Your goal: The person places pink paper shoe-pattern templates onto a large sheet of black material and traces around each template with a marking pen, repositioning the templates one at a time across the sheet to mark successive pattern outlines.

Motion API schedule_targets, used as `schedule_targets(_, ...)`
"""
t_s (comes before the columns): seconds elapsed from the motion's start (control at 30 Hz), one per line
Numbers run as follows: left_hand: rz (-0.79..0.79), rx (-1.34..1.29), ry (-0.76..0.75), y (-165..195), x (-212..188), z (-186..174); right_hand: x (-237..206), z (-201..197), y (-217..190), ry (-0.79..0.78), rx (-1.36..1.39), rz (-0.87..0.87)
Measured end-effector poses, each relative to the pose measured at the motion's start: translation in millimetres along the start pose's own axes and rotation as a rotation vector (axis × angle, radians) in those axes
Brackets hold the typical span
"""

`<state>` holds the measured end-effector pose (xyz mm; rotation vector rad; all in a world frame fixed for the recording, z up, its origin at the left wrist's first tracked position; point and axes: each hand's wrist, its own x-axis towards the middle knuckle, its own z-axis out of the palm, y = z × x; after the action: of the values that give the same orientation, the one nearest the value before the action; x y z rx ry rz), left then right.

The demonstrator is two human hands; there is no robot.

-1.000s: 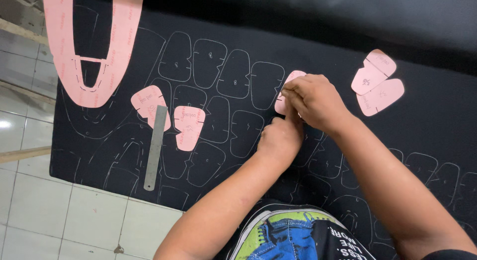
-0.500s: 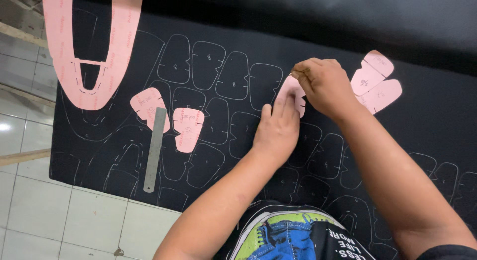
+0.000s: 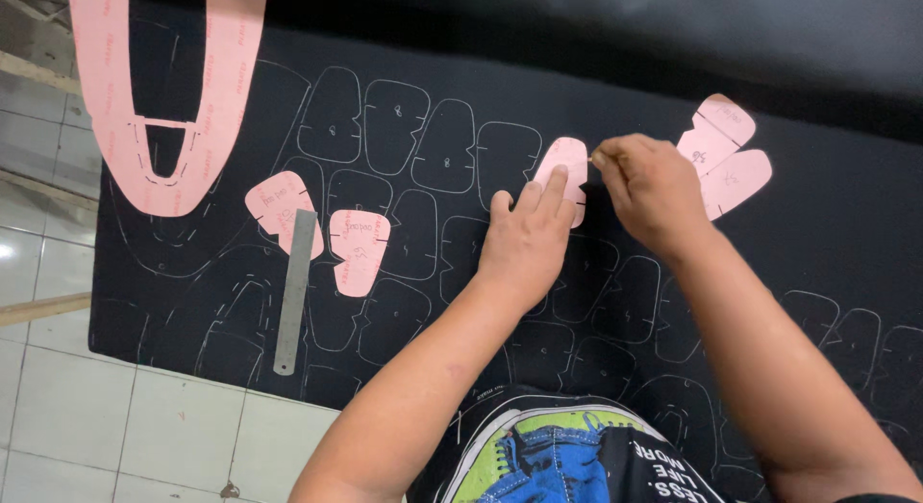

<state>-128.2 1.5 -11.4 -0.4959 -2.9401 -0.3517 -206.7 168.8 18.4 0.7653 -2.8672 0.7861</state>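
left hand (image 3: pixel 524 238) lies flat, palm down, fingers spread narrow, pressing a small pink rounded paper pattern piece (image 3: pixel 567 169) onto the black sheet of material (image 3: pixel 827 243). fingertips (image 3: pixel 558 176) cover the lower part of that piece; its rounded top shows at 12 o'clock of the hand.

right hand (image 3: pixel 649 188) is at 3 o'clock of the pattern piece, just beside its right edge, fingers pinched tight around a thin marking tool (image 3: pixel 594 159) of which only the tip shows. the tip sits at the piece's edge; cannot tell if it touches.

the pattern piece lies near the upper middle of the sheet, next in a row of 4 white traced outlines (image 3: pixel 394 128) running off toward 9 o'clock.

at 2 o'clock of the right hand, close by, 2 overlapping pink paper pieces (image 3: pixel 726 162). well off toward 9 o'clock of the left hand: a pink notched paper piece (image 3: pixel 359 248), a second pink paper piece (image 3: pixel 274 200) and a flat grey metal ruler (image 3: pixel 295 291) lying lengthways, overlapping that second piece's lower edge. at 10 o'clock, far corner, a large pink u-shaped paper pattern (image 3: pixel 144 176).

more faint outlines cover the lower sheet. white tiled floor (image 3: pixel 67 416) at 8 o'clock.
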Motion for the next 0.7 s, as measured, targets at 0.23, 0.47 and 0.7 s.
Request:
schedule_targets(0.23,-0.002,-0.029,0.030,2.6,1.1,6.2,-23.0,2.0,-2.3,0.004,0.016,0.006)
schedule_targets(0.47,-0.008,-0.073,0.060,4.0,1.0,5.6,-31.2,8.0,-7.4,0.009,0.015,0.004)
schedule_targets(0.7,-0.017,-0.173,0.039,-6.7,2.1,-0.2,-47.9,0.8,-4.0,0.008,0.037,0.073)
